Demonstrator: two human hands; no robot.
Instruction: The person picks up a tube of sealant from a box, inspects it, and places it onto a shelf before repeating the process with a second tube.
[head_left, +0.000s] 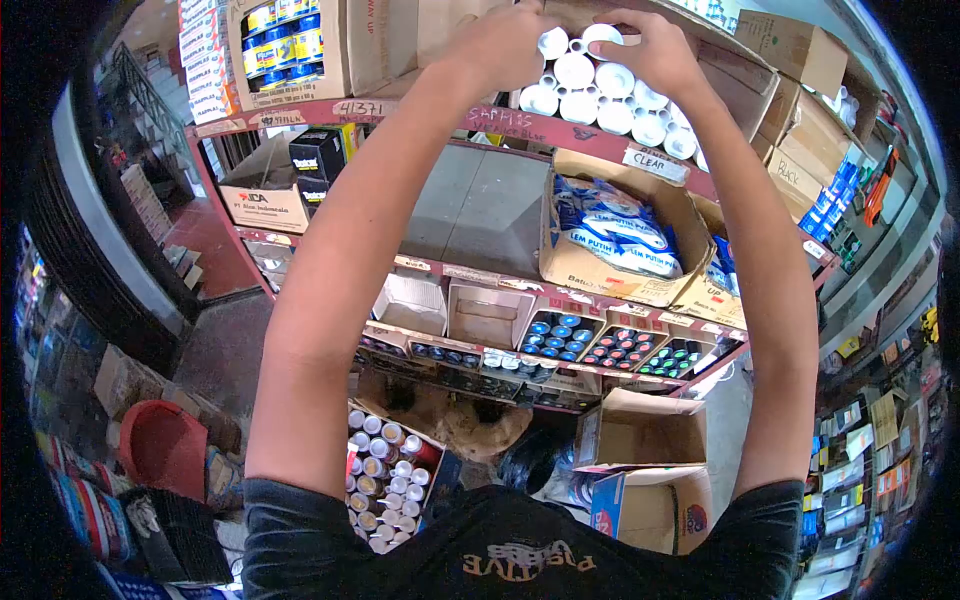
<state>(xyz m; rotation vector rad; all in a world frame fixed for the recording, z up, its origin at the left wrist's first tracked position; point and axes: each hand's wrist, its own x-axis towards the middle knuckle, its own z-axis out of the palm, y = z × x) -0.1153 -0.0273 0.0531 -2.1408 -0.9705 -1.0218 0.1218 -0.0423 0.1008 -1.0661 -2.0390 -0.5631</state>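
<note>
The white cans (600,95) lie stacked on their sides on the top shelf (480,118), with their round ends facing out. The left hand (500,45) rests on the left top of the stack, fingers curled around a can. The right hand (650,45) is on the right top, fingers bent over another can. Both arms reach up from the near side. Below the cans, a box (610,240) holds blue and white bags. Lower on the rack, trays of spray cans (560,335) show coloured caps. On the floor at the left, an open carton (385,475) is full of cans, and a red bucket (160,445) stands further left.
</note>
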